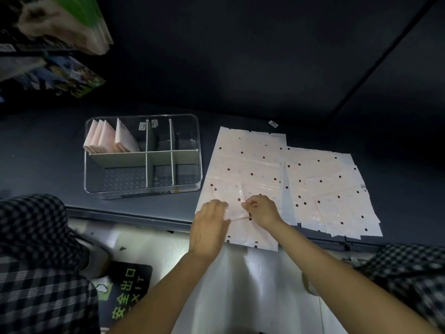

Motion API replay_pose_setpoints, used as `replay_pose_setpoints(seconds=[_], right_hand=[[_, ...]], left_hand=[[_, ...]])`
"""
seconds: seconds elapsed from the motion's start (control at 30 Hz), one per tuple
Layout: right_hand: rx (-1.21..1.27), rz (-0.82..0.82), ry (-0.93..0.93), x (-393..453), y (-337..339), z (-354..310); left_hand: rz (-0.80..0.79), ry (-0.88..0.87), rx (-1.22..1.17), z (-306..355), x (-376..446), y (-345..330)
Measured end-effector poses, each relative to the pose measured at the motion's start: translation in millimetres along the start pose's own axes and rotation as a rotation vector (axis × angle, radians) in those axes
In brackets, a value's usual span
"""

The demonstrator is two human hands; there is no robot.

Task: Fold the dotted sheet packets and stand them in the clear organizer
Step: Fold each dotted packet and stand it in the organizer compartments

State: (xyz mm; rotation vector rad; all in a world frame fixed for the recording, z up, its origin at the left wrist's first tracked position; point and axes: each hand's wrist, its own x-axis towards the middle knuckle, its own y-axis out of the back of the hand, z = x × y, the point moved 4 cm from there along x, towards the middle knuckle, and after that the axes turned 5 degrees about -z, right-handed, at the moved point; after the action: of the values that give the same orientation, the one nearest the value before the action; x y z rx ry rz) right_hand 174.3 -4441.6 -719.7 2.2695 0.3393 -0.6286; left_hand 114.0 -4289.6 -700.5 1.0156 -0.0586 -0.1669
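The left hand [212,225] lies flat, fingers straight, pressing down on a half-folded dotted packet [230,201] at the near edge of the dark table [240,112]. The right hand [261,210] has its fingers curled, pinching the packet's edge at its 3 o'clock side. That packet sits on top of the larger spread of dotted sheets [250,155], with more overlapping sheets [337,189] fanned out toward 3 o'clock. The clear organizer [142,155] stands at about 10 o'clock from the hands, and four folded packets [108,138] lean in its far-left compartment; the other compartments look vacant.

To fold well, I judge the flat hand should keep the packet pinned while the pinching hand brings its edge square across, then runs a firm crease. The film looks slippery, so the layers may slide or spring open; only the top packet should be lifted
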Motion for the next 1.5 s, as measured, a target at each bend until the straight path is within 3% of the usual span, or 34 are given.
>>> replay_pose_setpoints(seconds=[0.07, 0.13, 0.27, 0.37, 0.5, 0.6, 0.7, 0.87, 1.07, 1.17, 1.3, 1.43, 1.5], right_hand=[[-0.034, 0.017, -0.006, 1.4, -0.5, -1.0], [-0.067, 0.033, 0.003, 1.3, -0.5, -3.3], [-0.090, 0.067, 0.003, -5.6, -4.7, -5.4], [-0.256, 0.136, 0.067, -14.8, -12.8, -4.1], [-0.268, 0.343, 0.128, -25.1, -12.4, 2.8], [-0.338, 0.458, 0.424, -36.5, -14.9, 1.5], [-0.538, 0.410, 0.668, -43.3, -18.4, -0.5], [-0.808, 0.340, 0.847, -41.7, -13.1, -15.2], [-1.083, 0.283, 0.908, -45.7, -8.6, -34.5], [-1.020, 0.363, 0.899, -47.8, 1.3, -52.5], [-0.822, 0.443, 0.867, -56.0, 22.3, -83.8], [-0.382, 0.396, 0.626, -56.2, 44.2, -115.0], [-0.236, 0.336, 0.590, -53.4, 49.2, -132.2]], left_hand=[[-0.176, -0.153, 0.197, 2.5, -2.9, -14.1], [-0.295, -0.179, 0.340, -5.1, -7.6, -26.1], [-0.361, -0.165, 0.464, -17.6, -14.7, -33.8], [-0.383, -0.174, 0.490, -21.0, -13.3, -33.8], [-0.396, -0.186, 0.473, -23.0, -12.3, -32.1], [-0.395, -0.187, 0.421, -25.1, -11.2, -30.9], [-0.374, -0.184, 0.351, -27.8, -7.4, -29.0], [-0.292, -0.183, 0.261, -29.0, 1.5, -20.6], [-0.284, -0.122, 0.097, -24.2, 11.7, -8.6], [-0.280, -0.092, -0.120, -25.8, 16.2, 2.4], [-0.059, 0.101, -0.454, -30.9, 30.4, 38.4], [-0.126, 0.121, -0.688, -33.9, 47.7, 76.0], [-0.170, 0.126, -0.803, -42.0, 54.2, 95.9]])
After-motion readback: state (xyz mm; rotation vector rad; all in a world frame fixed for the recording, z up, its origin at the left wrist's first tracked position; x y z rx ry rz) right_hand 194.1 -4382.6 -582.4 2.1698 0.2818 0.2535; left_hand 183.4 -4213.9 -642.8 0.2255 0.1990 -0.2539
